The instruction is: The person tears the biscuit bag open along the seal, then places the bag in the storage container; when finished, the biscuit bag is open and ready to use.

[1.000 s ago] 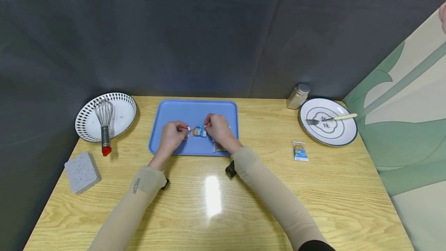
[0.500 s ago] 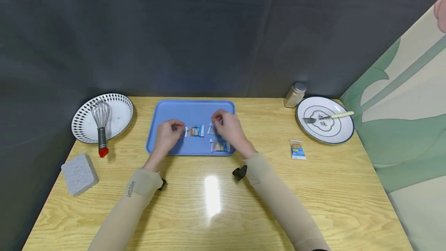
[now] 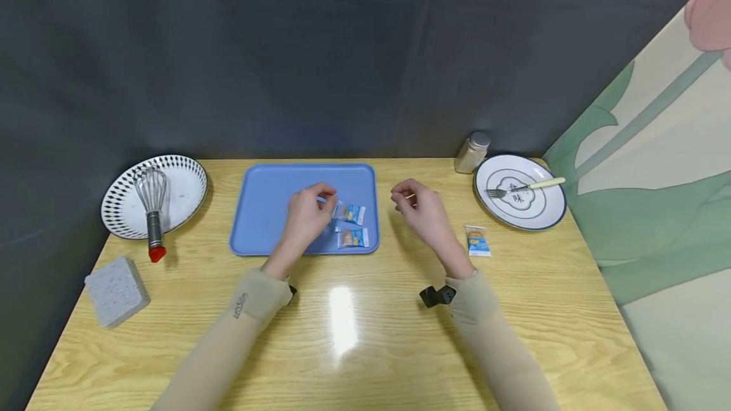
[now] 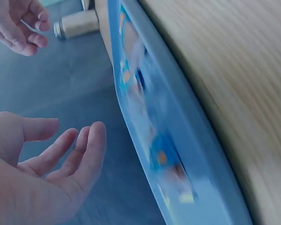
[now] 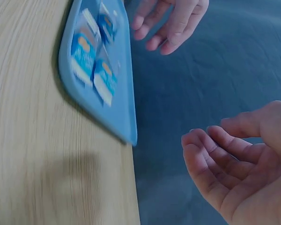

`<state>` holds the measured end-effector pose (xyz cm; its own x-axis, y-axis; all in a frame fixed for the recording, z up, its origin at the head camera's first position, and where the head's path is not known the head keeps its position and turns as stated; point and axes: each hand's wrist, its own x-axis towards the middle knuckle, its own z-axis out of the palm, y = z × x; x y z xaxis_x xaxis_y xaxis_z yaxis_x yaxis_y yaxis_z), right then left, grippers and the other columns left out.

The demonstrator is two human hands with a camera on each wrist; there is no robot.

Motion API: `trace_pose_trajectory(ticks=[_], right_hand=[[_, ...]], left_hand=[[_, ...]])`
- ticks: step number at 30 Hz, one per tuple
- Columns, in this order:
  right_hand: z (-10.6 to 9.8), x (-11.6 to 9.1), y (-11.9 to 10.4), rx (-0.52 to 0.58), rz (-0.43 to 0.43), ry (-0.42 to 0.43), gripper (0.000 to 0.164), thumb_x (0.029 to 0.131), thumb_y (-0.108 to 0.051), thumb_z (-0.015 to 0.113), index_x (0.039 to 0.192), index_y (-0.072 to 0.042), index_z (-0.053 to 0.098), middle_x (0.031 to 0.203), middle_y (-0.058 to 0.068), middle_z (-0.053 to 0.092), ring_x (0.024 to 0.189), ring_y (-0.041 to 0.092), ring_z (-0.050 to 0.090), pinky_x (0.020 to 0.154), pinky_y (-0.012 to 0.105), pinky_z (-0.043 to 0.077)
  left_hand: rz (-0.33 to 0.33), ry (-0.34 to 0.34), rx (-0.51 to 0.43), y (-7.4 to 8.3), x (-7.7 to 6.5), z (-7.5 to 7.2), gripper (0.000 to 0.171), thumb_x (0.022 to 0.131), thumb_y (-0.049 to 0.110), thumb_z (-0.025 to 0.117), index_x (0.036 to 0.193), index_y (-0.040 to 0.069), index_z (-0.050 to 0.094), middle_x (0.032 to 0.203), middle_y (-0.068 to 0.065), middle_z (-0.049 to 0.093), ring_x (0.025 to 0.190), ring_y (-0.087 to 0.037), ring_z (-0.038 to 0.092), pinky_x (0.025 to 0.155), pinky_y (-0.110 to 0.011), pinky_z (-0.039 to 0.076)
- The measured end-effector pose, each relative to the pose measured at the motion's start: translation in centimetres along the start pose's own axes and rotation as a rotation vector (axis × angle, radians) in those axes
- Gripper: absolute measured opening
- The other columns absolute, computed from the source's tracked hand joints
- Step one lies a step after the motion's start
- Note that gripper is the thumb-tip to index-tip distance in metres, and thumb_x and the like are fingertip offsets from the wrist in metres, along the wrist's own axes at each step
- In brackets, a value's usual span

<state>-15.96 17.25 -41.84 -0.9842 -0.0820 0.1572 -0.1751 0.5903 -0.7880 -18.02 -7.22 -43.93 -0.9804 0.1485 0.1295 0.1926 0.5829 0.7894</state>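
Small wrapped biscuits in clear and blue packets lie on a blue tray [image 3: 274, 182]. Toward its right side, one wrapped biscuit [image 3: 351, 214] lies behind another wrapped biscuit [image 3: 354, 238]. A third wrapped biscuit [image 5: 106, 23] shows on the tray in the right wrist view; my left hand seems to cover it in the head view. My left hand [image 3: 306, 214] hovers over the tray with its fingers loosely bent, holding nothing. Beyond the tray's right edge, my right hand [image 3: 425, 211] is in the air with relaxed, curved fingers and nothing in them.
Another wrapped biscuit [image 3: 477, 241] lies on the wooden table [image 3: 388, 347], right of my right hand. Behind it are a jar [image 3: 472, 152] and a plate [image 3: 491, 208] bearing a fork [image 3: 522, 188]. At left are a patterned plate [image 3: 188, 189], a whisk [image 3: 153, 214] and a grey block [image 3: 117, 292].
Both hands have let go of the packet they held between them. The right hand has moved right, off the tray. The left hand has shifted right over the tray, and the view has turned slightly.
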Motion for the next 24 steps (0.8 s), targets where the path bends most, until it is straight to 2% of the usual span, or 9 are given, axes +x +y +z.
trace_pose_trajectory(ticks=[7,12,16,21,24], right_hand=[[-3.1,-1.9,2.0,0.006,0.042,0.038,0.016,0.107,-0.004,0.063,0.114,0.009,0.071,0.104,0.022,0.074,0.088,0.04,0.076,0.071,0.029,0.06],[-4.5,-3.0,3.3,-0.011,0.043,0.053,0.016,0.107,-0.002,0.063,0.113,0.01,0.07,0.103,0.024,0.074,0.088,0.042,0.076,0.071,0.023,0.057],[-5.3,-4.0,4.6,-0.038,0.053,0.075,0.015,0.107,-0.001,0.063,0.112,0.01,0.071,0.103,0.024,0.074,0.087,0.041,0.076,0.069,0.016,0.054],[-6.5,-5.4,5.9,-0.046,0.096,0.106,0.016,0.108,-0.003,0.062,0.112,0.009,0.071,0.104,0.026,0.075,0.087,0.04,0.075,0.066,0.014,0.053],[-7.2,-6.0,6.7,-0.058,0.116,0.127,0.017,0.108,-0.005,0.062,0.113,0.009,0.071,0.104,0.027,0.075,0.084,0.033,0.075,0.063,0.014,0.053]], left_hand=[[0.053,-0.087,-0.05,2.5,0.0,3.8,0.02,0.105,0.007,0.066,0.117,-0.004,0.077,0.104,-0.015,0.076,0.088,-0.029,0.075,0.081,-0.044,0.061],[0.079,-0.105,-0.053,3.4,-0.1,6.2,0.019,0.103,0.008,0.068,0.114,-0.004,0.078,0.1,-0.012,0.077,0.085,-0.028,0.076,0.081,-0.041,0.06],[0.056,-0.15,-0.056,4.1,-0.2,8.4,0.019,0.104,0.01,0.068,0.115,-0.002,0.078,0.101,-0.011,0.077,0.088,-0.026,0.076,0.083,-0.038,0.059],[0.004,-0.24,-0.118,5.6,-0.7,11.1,0.021,0.106,0.011,0.067,0.119,-0.002,0.076,0.106,-0.011,0.077,0.095,-0.026,0.075,0.086,-0.035,0.058],[-0.013,-0.28,-0.141,6.6,-1.1,12.4,0.021,0.107,0.012,0.066,0.121,-0.001,0.076,0.109,-0.01,0.077,0.1,-0.024,0.074,0.088,-0.032,0.058]])
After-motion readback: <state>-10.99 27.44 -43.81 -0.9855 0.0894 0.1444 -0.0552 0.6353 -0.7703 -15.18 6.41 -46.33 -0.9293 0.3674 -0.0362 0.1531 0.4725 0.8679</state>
